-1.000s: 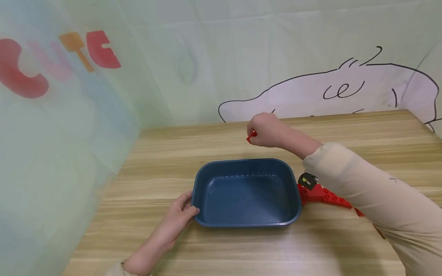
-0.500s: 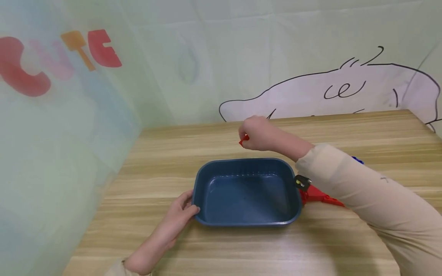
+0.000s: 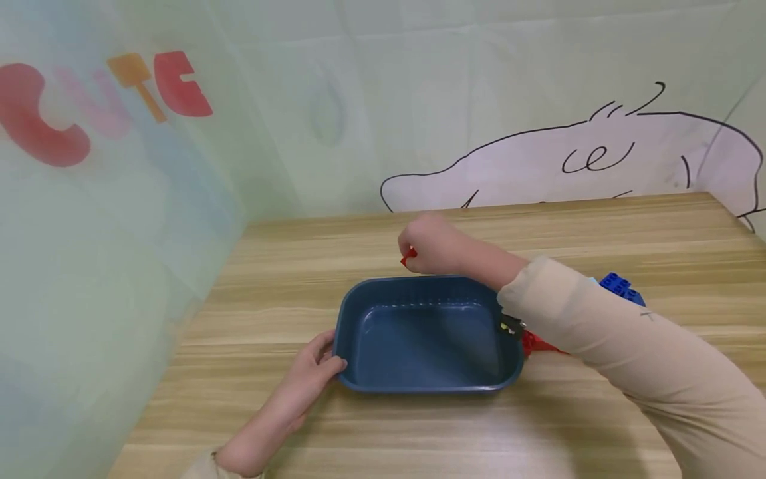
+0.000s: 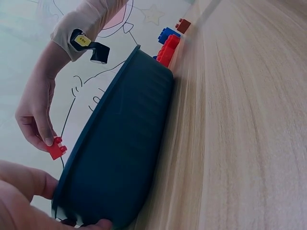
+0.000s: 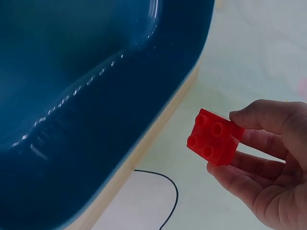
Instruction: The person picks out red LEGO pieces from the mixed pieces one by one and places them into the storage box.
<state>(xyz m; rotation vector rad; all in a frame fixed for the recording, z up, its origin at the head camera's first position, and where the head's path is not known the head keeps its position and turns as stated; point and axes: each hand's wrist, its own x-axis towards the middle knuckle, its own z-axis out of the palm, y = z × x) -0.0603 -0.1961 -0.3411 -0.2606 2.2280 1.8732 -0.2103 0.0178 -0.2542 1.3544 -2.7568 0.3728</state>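
A dark blue plastic tub [image 3: 427,346] stands on the wooden table, its inside bare in the head view. My left hand [image 3: 311,372] grips its left end, thumb over the rim and fingers against the outer wall. Beyond the far rim, my right hand [image 3: 433,245] pinches a small red building brick [image 5: 213,136] between thumb and fingers. Four-sided and studded on top, the brick shows clearly in the right wrist view. It is held in the air, apart from the tub.
Red bricks [image 3: 538,344] lie against the tub's right end, partly hidden by my right sleeve. Blue bricks [image 3: 621,288] lie farther right behind the forearm. In the left wrist view a brownish-red brick [image 4: 183,25] sits beyond them. A printed cloth wall borders the table's back and left.
My right hand has moved left and nearer to the tub's far rim, carrying the red brick. Blue bricks have come into view behind the sleeve. The left hand and tub stay put.
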